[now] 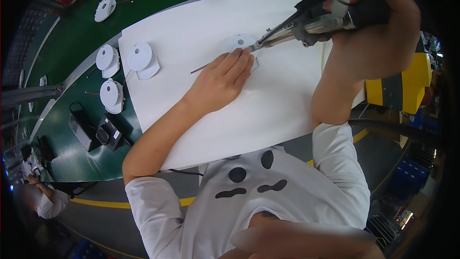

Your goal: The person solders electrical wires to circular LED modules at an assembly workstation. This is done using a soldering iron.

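Head view. The left hand (225, 79) lies flat on a white board (268, 115), fingers narrow and pressed on the near edge of a white disc (241, 43), pinning it down. The disc sits on the far middle of the board. A thin brown wire (201, 68) runs out from under the fingertips toward the left.

The right hand (378, 24) is closed around a power driver (316, 19), held above the board at a slant. The driver's tip meets the disc at its right edge, just beside the left fingertips.

A second disc (141, 60) rests on the board's left end, well apart from the hands. The board lies across a green bench (86, 43). On the bench, just left of the board, lie two more discs, one (107, 59) beyond the other (111, 96); a fifth (104, 9) lies farther off, near the far edge. A black box (80, 132) and a small black unit (109, 134) stand on the bench nearer the person's side.

At the lower left, another person's sleeve (50, 204) shows beside the bench. A yellow and grey machine (397, 88) stands to the right, behind the right forearm. A yellow line (100, 205) marks the floor.
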The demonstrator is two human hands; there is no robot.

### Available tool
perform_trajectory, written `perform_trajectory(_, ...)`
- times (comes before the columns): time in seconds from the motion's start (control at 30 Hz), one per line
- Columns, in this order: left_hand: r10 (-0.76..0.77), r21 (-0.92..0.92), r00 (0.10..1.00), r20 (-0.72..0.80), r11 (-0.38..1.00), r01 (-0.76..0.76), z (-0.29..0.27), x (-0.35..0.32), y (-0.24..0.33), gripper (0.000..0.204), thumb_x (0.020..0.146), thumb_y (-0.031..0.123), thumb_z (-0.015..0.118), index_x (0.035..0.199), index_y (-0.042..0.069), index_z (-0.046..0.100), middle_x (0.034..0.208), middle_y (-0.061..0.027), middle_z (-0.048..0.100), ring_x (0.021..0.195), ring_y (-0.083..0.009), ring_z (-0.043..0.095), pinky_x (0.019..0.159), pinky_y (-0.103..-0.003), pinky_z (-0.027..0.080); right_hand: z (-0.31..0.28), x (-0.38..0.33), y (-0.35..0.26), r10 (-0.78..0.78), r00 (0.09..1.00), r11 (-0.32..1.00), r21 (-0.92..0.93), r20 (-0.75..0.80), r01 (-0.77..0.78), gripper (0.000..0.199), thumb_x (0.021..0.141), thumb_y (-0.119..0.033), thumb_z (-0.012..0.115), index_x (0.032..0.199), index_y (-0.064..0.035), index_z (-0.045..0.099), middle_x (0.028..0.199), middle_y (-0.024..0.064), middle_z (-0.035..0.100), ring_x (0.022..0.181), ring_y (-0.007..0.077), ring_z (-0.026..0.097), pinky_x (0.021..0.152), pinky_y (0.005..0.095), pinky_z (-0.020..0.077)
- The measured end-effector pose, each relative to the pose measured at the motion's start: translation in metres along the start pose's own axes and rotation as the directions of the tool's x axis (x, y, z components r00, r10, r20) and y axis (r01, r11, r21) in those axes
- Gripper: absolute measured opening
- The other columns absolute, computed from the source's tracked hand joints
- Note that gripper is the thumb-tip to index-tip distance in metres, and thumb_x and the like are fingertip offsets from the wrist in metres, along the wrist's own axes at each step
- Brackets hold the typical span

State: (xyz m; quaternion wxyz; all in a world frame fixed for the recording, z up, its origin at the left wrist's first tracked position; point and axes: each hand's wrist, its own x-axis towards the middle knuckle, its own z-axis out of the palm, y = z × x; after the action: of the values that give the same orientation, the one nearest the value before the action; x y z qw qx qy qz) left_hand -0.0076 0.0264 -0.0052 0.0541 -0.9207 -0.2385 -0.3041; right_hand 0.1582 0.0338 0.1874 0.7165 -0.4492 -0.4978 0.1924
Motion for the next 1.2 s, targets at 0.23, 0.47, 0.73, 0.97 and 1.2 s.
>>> perform_trajectory(0.23,-0.011,-0.013,0.999,-0.032,1.0,0.01,0.002,0.002,-0.002,0.04,0.078,0.005,0.081,0.115,-0.006,0.07,0.123,-0.0154,0.067,0.098,-0.0274,0.067,0.082,-0.037,0.058,-0.001,0.004,0.006,-0.079,0.993,0.99,0.126,0.091,0.067,0.04,0.102,-0.03,0.045,0.087,0.0029,0.06,0.065,0.0077,0.055,0.058,0.0148,0.049,0.057,0.0234,0.0391)
perform_trajectory(0.47,-0.01,0.0,1.0,-0.025,1.0,0.01,0.003,0.002,-0.002,0.04,0.078,0.006,0.081,0.115,-0.006,0.07,0.122,-0.0148,0.067,0.098,-0.0266,0.068,0.081,-0.037,0.058,-0.002,-0.001,0.003,-0.102,0.995,0.991,-0.082,-0.003,0.101,0.039,0.104,-0.031,0.045,0.089,0.0015,0.06,0.065,0.0062,0.056,0.056,0.014,0.051,0.056,0.0227,0.0421)
perform_trajectory(0.73,-0.005,0.013,1.0,0.01,1.0,0.004,0.0,0.0,0.0,0.035,0.082,0.003,0.067,0.115,-0.01,0.069,0.122,-0.0202,0.066,0.114,-0.0306,0.065,0.09,-0.037,0.058,0.006,-0.003,-0.007,0.038,0.998,0.994,-0.098,-0.058,-0.044,0.038,0.105,-0.03,0.045,0.091,0.0018,0.061,0.064,0.0057,0.055,0.054,0.0134,0.051,0.054,0.0226,0.0427)
perform_trajectory(0.97,-0.017,0.005,1.0,-0.014,1.0,0.017,0.001,0.001,-0.001,0.04,0.078,0.006,0.081,0.115,-0.006,0.071,0.123,-0.0152,0.067,0.101,-0.0271,0.068,0.084,-0.037,0.058,-0.001,0.002,0.007,-0.082,0.997,0.996,-0.031,-0.007,0.081,0.038,0.104,-0.029,0.047,0.089,0.0029,0.061,0.063,0.0068,0.055,0.054,0.0137,0.051,0.055,0.0226,0.0431)
perform_trajectory(1.2,-0.005,-0.006,1.0,0.009,1.0,0.005,-0.002,0.004,0.001,0.033,0.082,0.003,0.068,0.113,-0.01,0.07,0.118,-0.0187,0.066,0.113,-0.0305,0.065,0.089,-0.037,0.058,0.005,0.0,0.0,-0.056,0.997,0.996,-0.07,0.062,0.06,0.031,0.099,-0.025,0.052,0.087,0.0017,0.061,0.062,0.0069,0.056,0.05,0.0146,0.051,0.052,0.0242,0.0445)
